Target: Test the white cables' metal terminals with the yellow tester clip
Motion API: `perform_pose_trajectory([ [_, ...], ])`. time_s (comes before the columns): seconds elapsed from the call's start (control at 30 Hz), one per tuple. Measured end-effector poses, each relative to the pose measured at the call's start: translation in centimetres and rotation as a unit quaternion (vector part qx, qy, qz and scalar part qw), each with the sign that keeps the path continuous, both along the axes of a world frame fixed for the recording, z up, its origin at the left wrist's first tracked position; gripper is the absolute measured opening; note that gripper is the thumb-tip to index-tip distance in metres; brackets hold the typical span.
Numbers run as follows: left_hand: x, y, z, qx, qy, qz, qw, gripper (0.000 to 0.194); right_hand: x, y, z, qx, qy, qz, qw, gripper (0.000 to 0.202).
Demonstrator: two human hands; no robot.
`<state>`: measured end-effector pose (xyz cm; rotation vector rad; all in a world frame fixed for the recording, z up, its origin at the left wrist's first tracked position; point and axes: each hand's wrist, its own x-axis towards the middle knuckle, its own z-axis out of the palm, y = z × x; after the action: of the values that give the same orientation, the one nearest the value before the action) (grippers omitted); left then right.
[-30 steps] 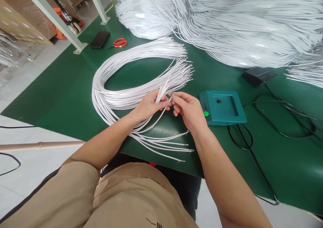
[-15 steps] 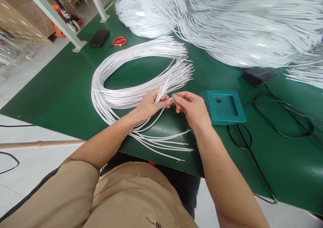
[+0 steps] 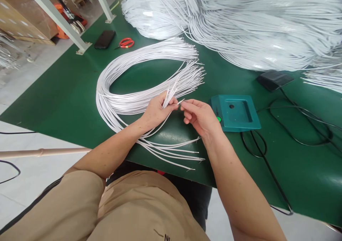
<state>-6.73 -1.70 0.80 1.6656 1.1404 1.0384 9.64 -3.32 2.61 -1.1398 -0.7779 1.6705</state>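
Observation:
My left hand [image 3: 159, 110] is closed round a few white cables [image 3: 171, 93], whose ends stick up past the thumb. Between its thumb and forefinger one cable end points right. My right hand [image 3: 197, 113] pinches the tip of that cable end [image 3: 181, 102], its other fingers curled. Behind the hands a looped bundle of white cables [image 3: 107, 80] lies on the green table, its cut ends facing right. Several loose cable ends [image 3: 173, 151] fan out below my hands near the table's front edge.
A teal device [image 3: 255, 116] with a lit green button stands right of my right hand, black cords around it. A black box [image 3: 274, 80] sits behind it. Large heaps of white cable [image 3: 256, 31] cover the back. Red-handled scissors [image 3: 126, 43] and a black case [image 3: 105, 39] lie back left.
My right hand has shifted slightly left and turned, uncovering the green button. The pinched cable end now shows its tip pointing up and right. My left hand has barely moved.

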Motion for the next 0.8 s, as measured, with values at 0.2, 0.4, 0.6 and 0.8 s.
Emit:
perform_pose_trajectory([
  [0.2,0.0,0.1,0.1,-0.019,-0.009,-0.015,1.000,0.018,0.0,-0.2,0.8,0.046,-0.073,-0.015,0.996,0.016],
  [0.4,0.0,0.1,0.0,-0.067,-0.061,-0.053,0.994,0.026,-0.3,-0.4,-0.1,0.134,-0.241,-0.011,0.961,0.021],
  [0.6,-0.4,0.6,-0.2,-0.289,-0.176,-0.103,0.935,0.042,-0.5,-0.5,-1.2,0.352,-0.620,-0.016,0.701,0.025],
  [0.8,-0.4,1.1,-0.7,-0.269,-0.136,-0.074,0.951,0.044,2.4,-0.2,0.1,0.410,-0.738,0.047,0.534,0.016],
])
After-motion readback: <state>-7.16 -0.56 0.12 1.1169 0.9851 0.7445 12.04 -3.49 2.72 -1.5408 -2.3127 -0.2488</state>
